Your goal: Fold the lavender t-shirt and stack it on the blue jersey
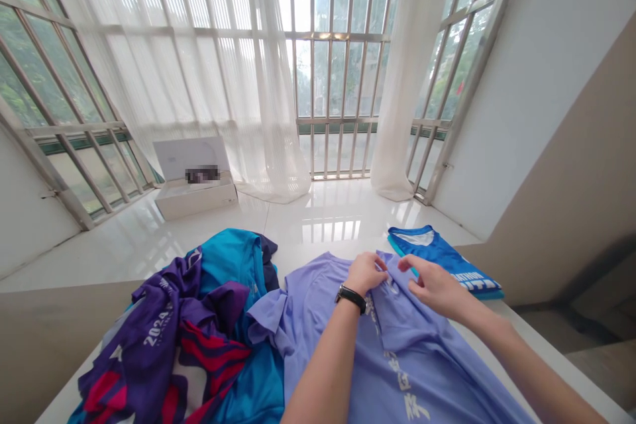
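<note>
A lavender T-shirt [328,318] with white lettering down its front lies spread on the white ledge, its right side folded over toward the middle. My left hand [366,273], a black-banded watch at its wrist, is closed on the shirt's fabric near the collar. Just to the right, my right hand [437,288] hovers over the folded part, thumb and fingers apart with nothing between them. Beyond it a folded blue shirt [434,255] with white print rests on a teal one. To the left lies a heap of crumpled shirts, a purple one [163,318] over a teal one [231,255].
An opened white box [196,202] stands at the back left of the glossy white ledge [278,228]. Sheer white curtains [199,79] hang before barred windows [342,79]. A white wall [536,93] closes off the right side.
</note>
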Tool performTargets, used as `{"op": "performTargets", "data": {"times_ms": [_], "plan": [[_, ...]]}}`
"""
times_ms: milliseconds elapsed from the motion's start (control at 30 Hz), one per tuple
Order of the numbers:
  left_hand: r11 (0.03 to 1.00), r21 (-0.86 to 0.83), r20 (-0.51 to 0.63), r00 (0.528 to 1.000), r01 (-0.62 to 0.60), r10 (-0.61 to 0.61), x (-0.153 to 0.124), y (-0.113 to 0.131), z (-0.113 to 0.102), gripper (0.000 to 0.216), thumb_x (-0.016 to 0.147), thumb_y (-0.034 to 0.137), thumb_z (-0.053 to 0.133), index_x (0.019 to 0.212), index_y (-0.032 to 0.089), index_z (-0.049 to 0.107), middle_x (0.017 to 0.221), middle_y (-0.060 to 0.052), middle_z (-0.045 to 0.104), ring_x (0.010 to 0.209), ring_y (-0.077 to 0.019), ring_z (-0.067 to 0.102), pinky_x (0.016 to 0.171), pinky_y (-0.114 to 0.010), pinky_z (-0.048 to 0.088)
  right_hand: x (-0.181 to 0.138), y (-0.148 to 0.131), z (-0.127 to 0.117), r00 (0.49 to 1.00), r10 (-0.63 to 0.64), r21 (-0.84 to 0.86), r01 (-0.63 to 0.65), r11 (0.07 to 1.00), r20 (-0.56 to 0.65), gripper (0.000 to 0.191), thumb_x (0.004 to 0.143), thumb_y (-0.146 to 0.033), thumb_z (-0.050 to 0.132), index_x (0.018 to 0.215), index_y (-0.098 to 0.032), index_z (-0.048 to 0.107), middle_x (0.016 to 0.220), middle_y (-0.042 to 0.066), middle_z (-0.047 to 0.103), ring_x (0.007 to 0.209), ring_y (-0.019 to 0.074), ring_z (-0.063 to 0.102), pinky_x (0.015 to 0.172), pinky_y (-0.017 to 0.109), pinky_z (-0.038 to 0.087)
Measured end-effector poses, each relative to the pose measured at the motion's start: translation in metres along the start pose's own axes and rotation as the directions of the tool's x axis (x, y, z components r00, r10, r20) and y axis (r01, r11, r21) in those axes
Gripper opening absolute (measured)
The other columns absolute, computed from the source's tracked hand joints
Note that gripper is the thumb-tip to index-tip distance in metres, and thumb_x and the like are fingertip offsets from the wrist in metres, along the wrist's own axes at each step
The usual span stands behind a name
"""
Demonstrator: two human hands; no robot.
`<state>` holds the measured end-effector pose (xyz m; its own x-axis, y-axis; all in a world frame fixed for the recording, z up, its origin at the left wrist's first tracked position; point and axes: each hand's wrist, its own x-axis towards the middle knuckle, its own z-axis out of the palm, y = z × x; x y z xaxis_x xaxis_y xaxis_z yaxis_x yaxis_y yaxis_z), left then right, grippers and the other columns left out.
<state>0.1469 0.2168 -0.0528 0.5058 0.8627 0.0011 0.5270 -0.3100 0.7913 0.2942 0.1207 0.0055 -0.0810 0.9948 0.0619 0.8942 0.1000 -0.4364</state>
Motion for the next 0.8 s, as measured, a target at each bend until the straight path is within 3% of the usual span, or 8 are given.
{"op": "performTargets", "data": {"times_ms": [100, 167, 267, 433, 567, 800], "plan": [[0.995, -0.097, 0.017, 1.000, -0.016, 0.018, 0.003, -0.004, -0.004, 0.022, 0.068, 0.019, 0.077, 0.089, 0.015, 0.077, 0.084, -0.009, 0.075, 0.084, -0.0228, 0.069, 0.073, -0.029, 0.053, 0.029, 0.013, -0.009, 0.992, -0.048, 0.035, 0.044, 0.998, 0.117, 0.061, 0.069, -0.015, 0.053, 0.129, -0.014, 0.052, 0.105, 0.008, 0.069, 0.066, 0.0151, 0.058, 0.063, 0.027, 0.043], [0.985, -0.171, 0.037, 0.998, -0.037, 0.044, 0.003, -0.006, -0.008, 0.022, 0.068, 0.020, 0.078, 0.089, 0.013, 0.077, 0.084, -0.009, 0.075, 0.083, -0.0220, 0.070, 0.073, -0.027, 0.053, 0.045, 0.017, -0.008, 0.969, -0.082, 0.111, 0.057, 0.992, 0.232, 0.067, 0.065, -0.015, 0.055, 0.132, -0.014, 0.050, 0.107, 0.008, 0.068, 0.067, 0.0144, 0.057, 0.061, 0.026, 0.043], [0.958, -0.276, 0.079, 0.991, -0.080, 0.105, 0.002, -0.005, -0.014, 0.022, 0.071, 0.020, 0.076, 0.091, 0.010, 0.076, 0.085, -0.009, 0.075, 0.084, -0.0216, 0.070, 0.073, -0.027, 0.054, 0.065, 0.022, -0.006, 0.922, -0.137, 0.227, 0.055, 0.972, 0.363, 0.056, 0.063, -0.017, 0.057, 0.119, -0.017, 0.058, 0.108, 0.005, 0.067, 0.067, 0.0121, 0.055, 0.061, 0.023, 0.044], [0.914, -0.380, 0.095, 0.978, -0.140, 0.188, -0.001, -0.002, -0.021, 0.019, 0.075, 0.007, 0.066, 0.088, 0.016, 0.075, 0.094, -0.007, 0.076, 0.091, -0.0214, 0.070, 0.083, -0.029, 0.055, 0.087, 0.023, -0.004, 0.856, -0.177, 0.302, 0.026, 0.953, 0.486, 0.035, 0.059, -0.021, 0.059, 0.094, -0.018, 0.064, 0.084, -0.001, 0.064, 0.066, 0.0126, 0.056, 0.060, 0.023, 0.044], [0.909, -0.394, 0.106, 0.976, -0.136, 0.192, 0.002, -0.003, -0.021, 0.025, 0.074, 0.004, 0.062, 0.093, 0.016, 0.074, 0.097, -0.006, 0.075, 0.094, -0.0198, 0.069, 0.085, -0.028, 0.055, 0.095, 0.030, -0.005, 0.778, -0.058, 0.116, -0.019, 0.993, 0.626, 0.030, 0.060, -0.031, 0.066, 0.088, -0.019, 0.067, 0.066, -0.004, 0.057, 0.057, 0.0124, 0.051, 0.051, 0.023, 0.038], [0.961, -0.268, 0.146, 0.983, -0.068, 0.110, 0.005, -0.014, -0.026, 0.035, 0.076, 0.010, 0.060, 0.110, 0.012, 0.071, 0.103, -0.009, 0.073, 0.087, -0.0166, 0.067, 0.074, -0.024, 0.053, 0.098, 0.059, -0.024, 0.843, 0.052, -0.104, 0.005, 0.995, 0.535, 0.014, 0.054, -0.029, 0.071, 0.061, -0.019, 0.065, 0.060, -0.003, 0.053, 0.060, 0.0139, 0.047, 0.055, 0.026, 0.032]]}}
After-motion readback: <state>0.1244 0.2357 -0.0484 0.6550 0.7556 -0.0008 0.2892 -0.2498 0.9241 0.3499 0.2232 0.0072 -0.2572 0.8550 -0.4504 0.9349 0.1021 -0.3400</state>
